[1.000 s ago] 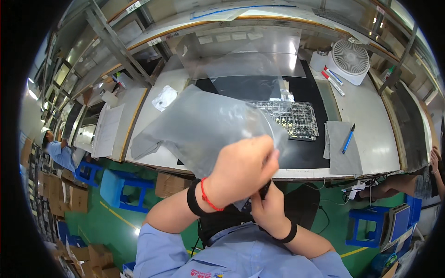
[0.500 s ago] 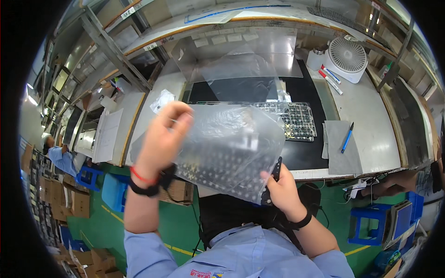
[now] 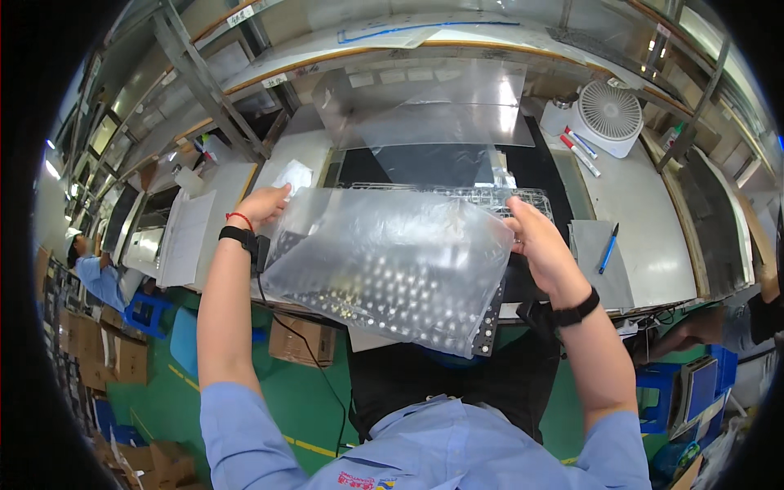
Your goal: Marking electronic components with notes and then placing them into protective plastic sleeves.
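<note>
A clear plastic film is spread over a dark panel dotted with rows of white spots, which shows through it and juts out at the lower right. My left hand is closed at the film's far left corner, thumb and fingers pinched together. At the far right edge, my right hand grips the film between thumb and fingers. Just beyond the film lies a clear sheet with a grid of keyboard-like cells, partly covered. The panel's near edge overhangs the bench front.
On the right are a white fan, several markers, and a blue pen on a grey cloth. A crumpled white wrapper lies beyond my left hand. A shelf crosses above the bench.
My right hand has moved from the panel's near right corner up to the film's far right edge. My left hand has shifted left and outward to its far left corner. The film is spread flatter.
</note>
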### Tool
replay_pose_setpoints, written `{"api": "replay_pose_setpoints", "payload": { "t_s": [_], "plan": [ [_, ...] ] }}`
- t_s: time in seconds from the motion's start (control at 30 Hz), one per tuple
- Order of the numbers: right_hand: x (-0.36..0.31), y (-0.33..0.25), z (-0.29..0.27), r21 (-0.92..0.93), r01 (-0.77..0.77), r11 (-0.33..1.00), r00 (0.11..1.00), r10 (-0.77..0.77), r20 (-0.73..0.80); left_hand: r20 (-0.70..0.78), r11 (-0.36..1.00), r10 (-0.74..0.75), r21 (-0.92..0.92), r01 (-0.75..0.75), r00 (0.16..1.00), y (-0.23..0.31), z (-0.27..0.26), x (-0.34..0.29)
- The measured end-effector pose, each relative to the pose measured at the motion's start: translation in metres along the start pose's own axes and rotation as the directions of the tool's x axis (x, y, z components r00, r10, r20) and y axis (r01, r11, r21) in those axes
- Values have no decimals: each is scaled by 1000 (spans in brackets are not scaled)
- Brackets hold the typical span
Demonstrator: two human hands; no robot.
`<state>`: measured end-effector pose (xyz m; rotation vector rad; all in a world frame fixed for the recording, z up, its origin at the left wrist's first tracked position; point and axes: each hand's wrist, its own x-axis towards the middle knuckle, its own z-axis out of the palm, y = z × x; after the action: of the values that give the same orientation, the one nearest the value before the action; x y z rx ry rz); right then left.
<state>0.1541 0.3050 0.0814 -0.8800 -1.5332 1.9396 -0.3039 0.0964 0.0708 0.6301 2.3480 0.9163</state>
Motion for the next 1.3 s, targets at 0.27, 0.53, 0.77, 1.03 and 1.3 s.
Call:
{"api": "replay_pose_setpoints", "payload": {
  "t_s": [0.27, 0.53, 0.77, 1.03, 1.3],
  "plan": [
    [26, -21, 3, 276, -69, 959, 993, 40, 111, 181, 997, 77, -38, -71, 981, -2, -2, 23],
    [-26, -108, 16, 308, 237, 922, 957, -277, 92, 100, 709, 525, -601, -369, 845, 29, -44, -37],
    [-28, -204, 9, 216, 429, 877, 877, -462, 131, -81, 465, 676, -724, -509, 733, 53, -69, -77],
    [-19, -244, 11, 170, 449, 877, 862, -476, 177, -150, 386, 692, -750, -537, 707, 63, -58, -71],
    [21, -189, -10, -201, 292, 935, 956, -280, 86, -78, 807, 352, -480, -344, 933, 42, 2, -51]
  ]
}}
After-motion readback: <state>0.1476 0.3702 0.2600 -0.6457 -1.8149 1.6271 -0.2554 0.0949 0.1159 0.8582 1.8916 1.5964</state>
